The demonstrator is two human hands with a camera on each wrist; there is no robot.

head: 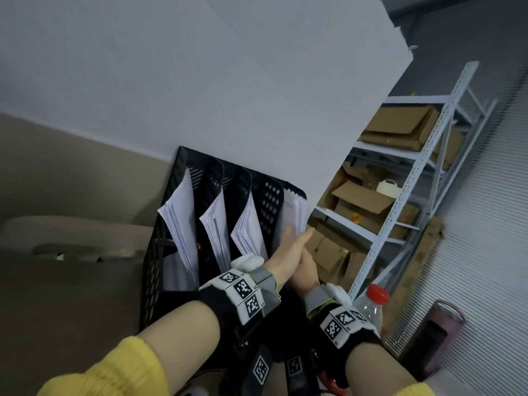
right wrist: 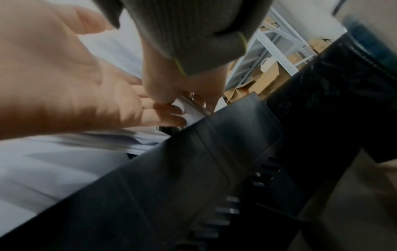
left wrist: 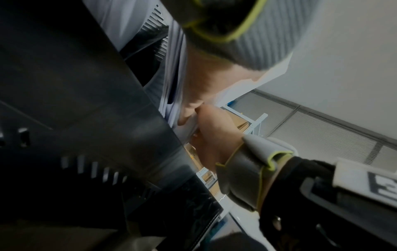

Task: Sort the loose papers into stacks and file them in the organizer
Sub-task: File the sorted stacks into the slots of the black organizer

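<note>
A black mesh organizer (head: 160, 252) stands against the white wall. White paper stacks (head: 183, 224) fill its three left slots. Both hands meet at the rightmost slot, where another paper stack (head: 294, 212) stands. My left hand (head: 291, 241) lies flat against that stack with straight fingers. In the right wrist view its fingers (right wrist: 167, 115) touch the stack's corner (right wrist: 191, 110). My right hand (head: 307, 270) sits just below and to the right of the left hand. My right hand (right wrist: 171, 88) pinches the same corner between thumb and fingers, above the organizer's wall (right wrist: 214, 152). The left wrist view shows both hands against the paper stack (left wrist: 171, 84).
A grey metal shelf (head: 423, 155) loaded with cardboard boxes (head: 365, 201) stands to the right. A clear bottle with a red cap (head: 374, 301) and a purple tumbler (head: 440, 332) stand near my right wrist. Beige table surface (head: 71, 295) lies left of the organizer.
</note>
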